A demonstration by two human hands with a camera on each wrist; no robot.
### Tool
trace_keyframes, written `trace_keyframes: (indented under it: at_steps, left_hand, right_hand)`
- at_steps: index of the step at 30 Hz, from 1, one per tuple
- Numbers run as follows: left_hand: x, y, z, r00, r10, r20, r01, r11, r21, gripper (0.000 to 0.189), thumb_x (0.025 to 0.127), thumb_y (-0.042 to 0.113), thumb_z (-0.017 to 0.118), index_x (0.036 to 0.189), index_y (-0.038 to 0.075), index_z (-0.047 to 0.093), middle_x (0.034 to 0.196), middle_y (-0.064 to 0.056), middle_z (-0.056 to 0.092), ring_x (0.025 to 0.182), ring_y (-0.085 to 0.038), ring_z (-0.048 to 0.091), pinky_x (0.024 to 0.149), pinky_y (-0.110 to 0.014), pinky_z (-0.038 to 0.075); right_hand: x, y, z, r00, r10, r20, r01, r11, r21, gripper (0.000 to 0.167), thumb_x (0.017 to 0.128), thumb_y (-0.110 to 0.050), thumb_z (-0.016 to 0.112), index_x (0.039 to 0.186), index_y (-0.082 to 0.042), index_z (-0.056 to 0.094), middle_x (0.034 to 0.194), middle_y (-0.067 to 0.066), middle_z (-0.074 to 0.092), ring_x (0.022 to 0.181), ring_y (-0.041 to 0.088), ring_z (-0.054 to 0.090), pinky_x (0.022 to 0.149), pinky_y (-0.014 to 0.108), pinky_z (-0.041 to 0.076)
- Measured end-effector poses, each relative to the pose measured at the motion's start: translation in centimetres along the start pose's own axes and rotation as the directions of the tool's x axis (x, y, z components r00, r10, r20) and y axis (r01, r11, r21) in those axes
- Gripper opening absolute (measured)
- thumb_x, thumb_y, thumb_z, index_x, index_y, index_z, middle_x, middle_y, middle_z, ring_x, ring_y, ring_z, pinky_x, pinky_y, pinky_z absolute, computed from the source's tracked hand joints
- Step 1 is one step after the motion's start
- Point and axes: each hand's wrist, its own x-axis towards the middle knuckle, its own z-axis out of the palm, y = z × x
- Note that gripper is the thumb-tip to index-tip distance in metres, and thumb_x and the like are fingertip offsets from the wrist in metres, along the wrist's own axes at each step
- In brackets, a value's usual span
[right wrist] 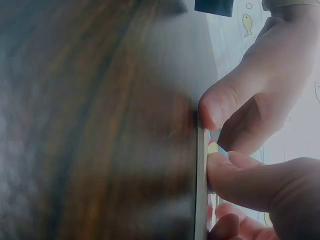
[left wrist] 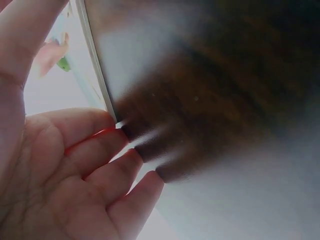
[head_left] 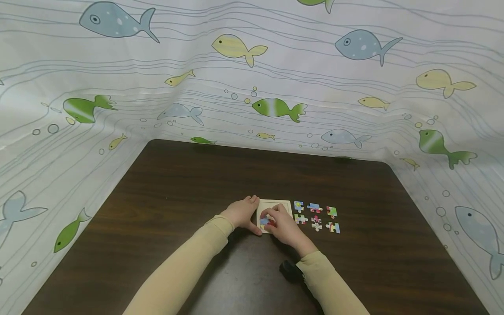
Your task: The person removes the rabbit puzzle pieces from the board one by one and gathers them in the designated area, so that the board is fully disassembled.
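Observation:
A small pale wooden puzzle tray point(head_left: 275, 201) lies on the dark table. My left hand point(head_left: 241, 213) rests at its left side, thumb by the near corner and fingers extended along the edge. In the left wrist view those fingers point(left wrist: 105, 159) are fairly straight, their tips at the table beside the frame. My right hand point(head_left: 284, 224) reaches over the tray, thumb and fingers pinching a colourful puzzle piece point(head_left: 264, 220) in its left part. Up close, the right thumb point(right wrist: 235, 182) presses at the piece just inside the rim, and the fingers partly hide it.
Right of the tray, several loose jigsaw pieces point(head_left: 315, 208) lie face up in two rows. A black device point(head_left: 290, 271) sits at my right wrist. Behind the brown table point(head_left: 220, 175) and along its sides hangs a white fish-patterned curtain point(head_left: 291, 78).

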Motion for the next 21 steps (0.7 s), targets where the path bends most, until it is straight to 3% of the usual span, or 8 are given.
trace_keyframes:
  at_steps: [7, 21]
  left_hand:
    - [0.2, 0.05, 0.21, 1.0, 0.007, -0.007, -0.007, 1.0, -0.008, 0.111, 0.067, 0.057, 0.078, 0.147, -0.002, 0.031, 0.152, -0.018, 0.03, 0.14, -0.03, 0.03, 0.109, -0.039, 0.035]
    - [-0.2, 0.14, -0.07, 1.0, -0.009, -0.007, 0.009, 1.0, -0.022, 0.11, 0.067, 0.056, 0.079, 0.147, -0.002, 0.03, 0.153, -0.017, 0.029, 0.14, -0.03, 0.029, 0.11, -0.04, 0.034]
  right_hand:
    - [-0.07, 0.65, -0.21, 1.0, 0.024, -0.013, -0.022, 0.99, 0.14, 0.019, 0.086, -0.004, 0.068, 0.101, -0.016, 0.063, 0.078, -0.002, 0.056, 0.061, 0.01, 0.048, 0.055, 0.025, 0.042]
    - [-0.17, 0.86, -0.83, 0.998, 0.064, -0.019, -0.056, 0.963, 0.265, 0.017, 0.089, -0.003, 0.064, 0.102, -0.014, 0.066, 0.078, 0.0, 0.06, 0.061, 0.011, 0.058, 0.053, 0.024, 0.047]
